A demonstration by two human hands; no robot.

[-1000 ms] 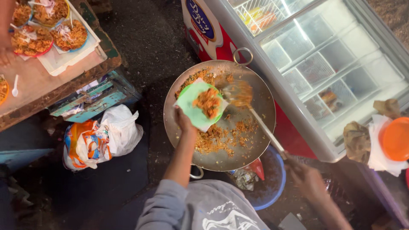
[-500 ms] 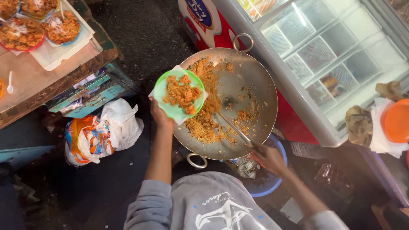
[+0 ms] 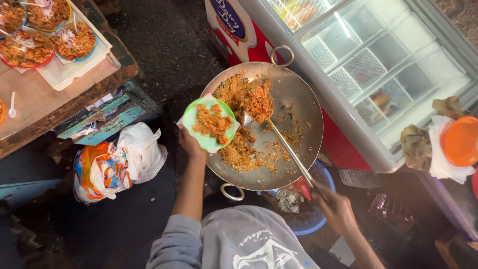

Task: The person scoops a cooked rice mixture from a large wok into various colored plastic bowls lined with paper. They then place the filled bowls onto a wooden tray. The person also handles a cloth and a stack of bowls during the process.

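**Fried rice lifted on a spatula beside a green plate, over a wide steel wok**

A green plate, lined with paper and already carrying a mound of fried rice, is gripped from below by the left hand and held over the wok's left rim. A long-handled spatula is clasped at its lower end by the right hand; its long axis is seen running from that hand at lower right up and leftward to a blade heaped with rice. The loaded blade lies just beside the plate, on its upper right, so the plate-holding hand is by far the nearer to it.

More loose rice is scattered across the wok, which has ring handles at its far and near edges. Nothing is seen between blade and plate.

At upper left, a tabletop carries a white tray of filled plates. A stuffed plastic bag sits on the floor below it. A glass-topped freezer stands to the right, with an orange bowl on cloths near its end. A blue tub is partly hidden under the wok.
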